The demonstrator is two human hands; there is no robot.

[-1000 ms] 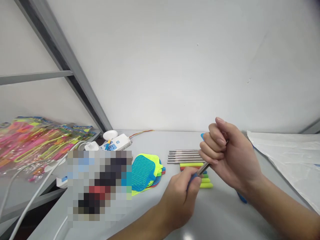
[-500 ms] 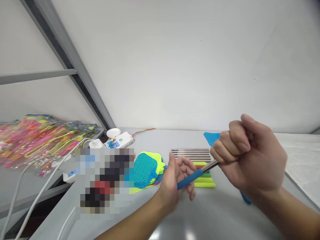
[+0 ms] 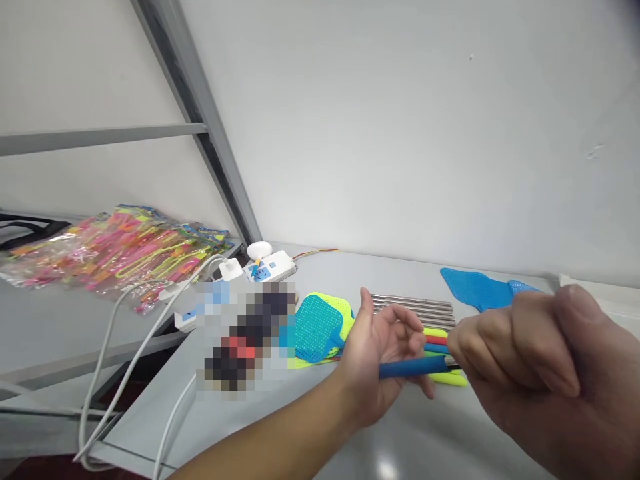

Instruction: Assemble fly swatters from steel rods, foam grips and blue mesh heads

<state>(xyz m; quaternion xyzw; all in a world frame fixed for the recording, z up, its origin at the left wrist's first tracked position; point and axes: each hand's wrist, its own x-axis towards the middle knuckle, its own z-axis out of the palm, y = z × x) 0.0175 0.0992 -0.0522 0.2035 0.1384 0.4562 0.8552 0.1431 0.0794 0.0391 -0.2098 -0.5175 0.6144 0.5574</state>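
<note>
My right hand (image 3: 545, 373) is a closed fist around the metal rod of a fly swatter, whose blue handle grip (image 3: 413, 367) sticks out to the left. My left hand (image 3: 380, 360) lies palm up with fingers loosely spread, and the blue grip rests across them. The swatter's blue mesh head (image 3: 475, 288) shows behind my right fist. Just behind the hands lie several metal rods (image 3: 413, 305) and several coloured grips (image 3: 440, 337) on the grey table (image 3: 320, 427).
A pile of mesh swatter heads (image 3: 320, 327) lies left of my left hand. A power strip (image 3: 267, 268) and white cables (image 3: 130, 347) sit at the back left. Bagged colourful swatters (image 3: 115, 250) lie on a side shelf. A grey steel frame (image 3: 200, 120) slants up the wall.
My left hand has opened off the blue grip and now only supports it. My right fist has moved right and closer to the camera, drawing the rod level. The view has shifted left.
</note>
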